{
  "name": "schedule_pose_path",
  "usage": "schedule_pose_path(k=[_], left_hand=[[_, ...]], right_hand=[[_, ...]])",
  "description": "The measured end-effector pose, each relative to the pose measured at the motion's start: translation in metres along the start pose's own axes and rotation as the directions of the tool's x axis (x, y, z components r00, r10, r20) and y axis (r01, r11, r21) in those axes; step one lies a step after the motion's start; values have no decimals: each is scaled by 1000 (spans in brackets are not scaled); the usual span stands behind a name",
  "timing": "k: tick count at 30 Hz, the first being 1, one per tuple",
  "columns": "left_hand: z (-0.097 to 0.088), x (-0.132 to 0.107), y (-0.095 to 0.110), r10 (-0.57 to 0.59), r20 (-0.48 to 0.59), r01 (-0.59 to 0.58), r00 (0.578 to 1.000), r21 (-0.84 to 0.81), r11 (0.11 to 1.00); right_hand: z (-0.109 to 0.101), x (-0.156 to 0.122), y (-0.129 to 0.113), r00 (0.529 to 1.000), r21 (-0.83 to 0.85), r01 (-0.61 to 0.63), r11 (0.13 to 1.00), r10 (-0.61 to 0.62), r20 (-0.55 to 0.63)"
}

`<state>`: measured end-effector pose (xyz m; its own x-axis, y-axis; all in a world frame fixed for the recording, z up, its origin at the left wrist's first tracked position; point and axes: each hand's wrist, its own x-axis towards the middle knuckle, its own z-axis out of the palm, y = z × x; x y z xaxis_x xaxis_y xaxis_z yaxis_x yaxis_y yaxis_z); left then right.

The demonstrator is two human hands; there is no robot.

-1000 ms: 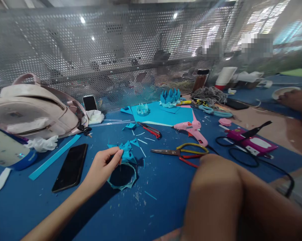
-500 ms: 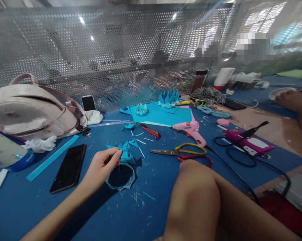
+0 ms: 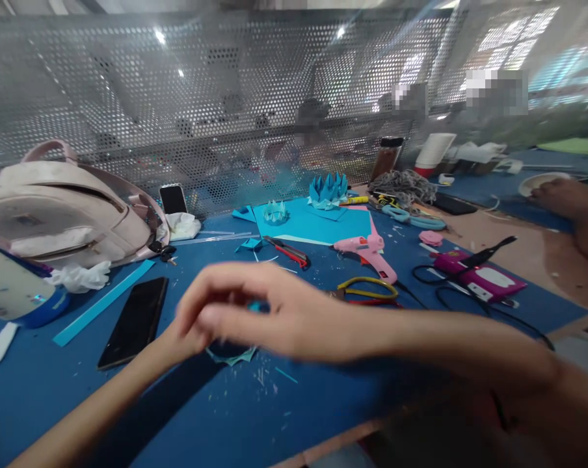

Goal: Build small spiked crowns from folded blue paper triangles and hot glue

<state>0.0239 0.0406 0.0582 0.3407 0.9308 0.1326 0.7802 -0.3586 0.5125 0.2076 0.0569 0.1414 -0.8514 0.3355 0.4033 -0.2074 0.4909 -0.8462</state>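
My right hand (image 3: 255, 315) reaches across from the right, blurred, its fingers stretched out to the left above a teal folded paper ring (image 3: 235, 355) on the blue mat (image 3: 187, 416). Only the ring's lower edge shows under the hand. My left hand (image 3: 179, 338) lies behind the right one at the ring, with its fingers hidden. Nothing shows in the right hand's fingers.
A black phone (image 3: 134, 322) and a teal paper strip (image 3: 103, 302) lie to the left, beside a pink backpack (image 3: 64, 208). Scissors (image 3: 367, 286), a pink glue gun (image 3: 367, 250), a box cutter (image 3: 289, 251) and teal paper crowns (image 3: 328, 188) lie beyond. Another person's hand (image 3: 567, 195) is far right.
My right hand has swung in from the right and now covers the paper ring and my left hand's fingers. My knee has dropped out of view.
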Motion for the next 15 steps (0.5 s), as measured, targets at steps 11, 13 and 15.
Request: schedule_pose_path(k=[11, 13, 15], left_hand=[[1, 16, 24, 99, 179, -107, 979, 37, 994], [4, 19, 24, 104, 187, -117, 977, 61, 991], [6, 19, 24, 109, 196, -126, 974, 76, 989]], right_hand=[[-52, -40, 51, 972, -611, -217, 762, 225, -64], [-52, -43, 54, 970, -611, -227, 758, 233, -72], [-53, -45, 56, 967, -604, -241, 759, 241, -83]])
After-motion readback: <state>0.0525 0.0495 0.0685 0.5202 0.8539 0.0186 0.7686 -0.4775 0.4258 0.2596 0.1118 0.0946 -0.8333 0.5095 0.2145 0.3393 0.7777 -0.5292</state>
